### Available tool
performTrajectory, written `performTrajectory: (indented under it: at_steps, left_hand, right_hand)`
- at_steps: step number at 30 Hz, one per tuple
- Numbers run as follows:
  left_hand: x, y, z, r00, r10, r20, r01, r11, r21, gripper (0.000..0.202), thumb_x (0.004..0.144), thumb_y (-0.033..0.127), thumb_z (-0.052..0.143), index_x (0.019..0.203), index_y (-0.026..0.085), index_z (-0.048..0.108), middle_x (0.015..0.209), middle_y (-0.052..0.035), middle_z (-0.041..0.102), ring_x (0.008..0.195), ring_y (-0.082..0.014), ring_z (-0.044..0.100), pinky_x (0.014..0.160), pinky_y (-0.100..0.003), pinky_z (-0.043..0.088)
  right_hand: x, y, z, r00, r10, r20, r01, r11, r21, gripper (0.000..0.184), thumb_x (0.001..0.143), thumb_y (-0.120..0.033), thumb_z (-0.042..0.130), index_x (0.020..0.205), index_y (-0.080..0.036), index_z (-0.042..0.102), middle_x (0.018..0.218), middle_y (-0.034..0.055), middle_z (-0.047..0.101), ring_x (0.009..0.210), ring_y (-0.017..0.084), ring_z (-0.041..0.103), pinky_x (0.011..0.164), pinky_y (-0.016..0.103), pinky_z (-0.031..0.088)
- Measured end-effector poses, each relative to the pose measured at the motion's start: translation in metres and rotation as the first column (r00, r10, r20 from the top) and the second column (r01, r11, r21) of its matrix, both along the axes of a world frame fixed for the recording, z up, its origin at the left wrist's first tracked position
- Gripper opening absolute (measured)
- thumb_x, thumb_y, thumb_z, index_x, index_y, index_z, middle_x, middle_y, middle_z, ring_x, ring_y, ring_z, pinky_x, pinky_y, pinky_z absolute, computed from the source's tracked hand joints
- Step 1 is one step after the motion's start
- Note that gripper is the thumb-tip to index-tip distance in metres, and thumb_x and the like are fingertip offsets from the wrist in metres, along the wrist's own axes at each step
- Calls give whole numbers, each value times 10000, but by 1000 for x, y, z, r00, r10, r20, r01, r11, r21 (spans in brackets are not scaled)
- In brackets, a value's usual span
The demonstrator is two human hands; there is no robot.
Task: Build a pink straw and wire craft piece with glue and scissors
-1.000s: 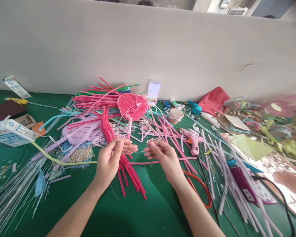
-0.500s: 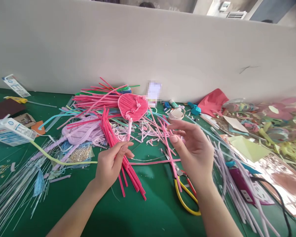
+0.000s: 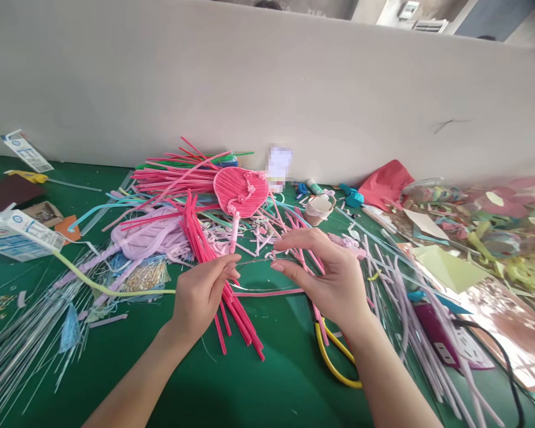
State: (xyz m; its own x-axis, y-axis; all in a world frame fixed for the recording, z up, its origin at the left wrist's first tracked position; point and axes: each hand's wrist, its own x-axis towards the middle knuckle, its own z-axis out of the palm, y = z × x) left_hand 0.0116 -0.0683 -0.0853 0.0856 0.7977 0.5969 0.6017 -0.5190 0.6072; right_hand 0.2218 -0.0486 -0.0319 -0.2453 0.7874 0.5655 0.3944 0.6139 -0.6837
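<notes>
My left hand (image 3: pixel 200 294) is closed in a pinch on the end of a thin clear wire (image 3: pixel 254 260) that runs rightward above the green table (image 3: pixel 267 380). My right hand (image 3: pixel 327 276) hovers at the wire's other end with fingers curved and apart; thumb and forefinger are near the wire, and I cannot tell if they touch it. Just behind the hands lies a bundle of hot-pink pipe cleaners (image 3: pixel 205 249) and a pink heart-shaped fan (image 3: pixel 241 190) with a pale handle.
Yellow-handled scissors (image 3: pixel 332 359) lie under my right wrist. A pink glue gun (image 3: pixel 348 242) is partly hidden behind my right hand. Lilac fan (image 3: pixel 147 238), silvery wires (image 3: pixel 22 345), white carton (image 3: pixel 18 235), paper cup (image 3: pixel 318 208), pale pink sticks (image 3: pixel 419 321), coloured papers (image 3: pixel 472 238) and a white partition surround.
My right hand let go of the wire and lifted to the right with open fingers, then came back left to the wire's end. My left hand kept its pinch.
</notes>
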Motion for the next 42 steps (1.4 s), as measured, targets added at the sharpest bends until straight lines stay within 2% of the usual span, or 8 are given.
performTrajectory:
  at_steps: [5,12,15,19,25,32,42]
  left_hand:
    - [-1,1,-2,1000,-9,1,9,999,44,253,968,229,479,1054,215,717,730,-16,777,656,-156,738,693,-235,576]
    - [-1,2,-3,1000,-15,1,15,999,32,244,954,226,500,1050,222,724,729,-16,777,645,-165,738,692,-240,576]
    - [-1,2,-4,1000,-12,-4,12,999,35,233,947,206,515,1047,217,725,728,-16,775,655,-161,740,699,-227,570]
    - [-1,3,-5,1000,-3,-29,5,998,70,237,958,201,504,1053,205,720,724,-14,770,658,-155,741,683,-219,572]
    - [-1,4,-7,996,-9,-84,21,989,144,216,961,161,508,1064,154,698,719,-10,760,648,-122,733,675,-183,569]
    - [-3,5,-10,994,-23,-103,36,991,131,225,962,129,491,1093,156,673,756,-11,767,722,-126,748,735,-196,580]
    - [-4,7,-15,996,-24,-88,33,994,101,239,959,147,491,1103,192,676,761,4,770,712,-134,751,721,-212,595]
  right_hand:
    - [2,3,1,996,85,37,-87,994,60,120,821,-236,747,926,-283,715,898,3,730,933,217,669,881,413,539]
    - [3,3,-3,996,74,56,-82,983,166,135,849,-164,698,900,-287,718,842,-4,733,899,204,665,879,411,542]
    - [4,3,-5,996,37,79,-50,984,172,128,831,-217,734,940,-282,713,891,13,730,899,208,665,853,402,544]
    - [6,2,-7,994,-10,105,-4,991,133,269,792,-291,782,1043,-268,688,1007,45,709,931,216,663,829,390,540]
    - [3,5,-8,995,49,86,-64,982,179,117,856,-180,703,947,-251,682,913,26,711,885,197,656,827,392,532]
    - [6,7,-13,994,63,89,-78,980,181,106,848,-146,703,876,-243,670,829,15,709,880,199,651,857,411,537]
    - [9,9,-20,995,35,93,-59,964,260,130,847,-116,686,888,-239,680,821,26,719,831,197,664,786,402,555]
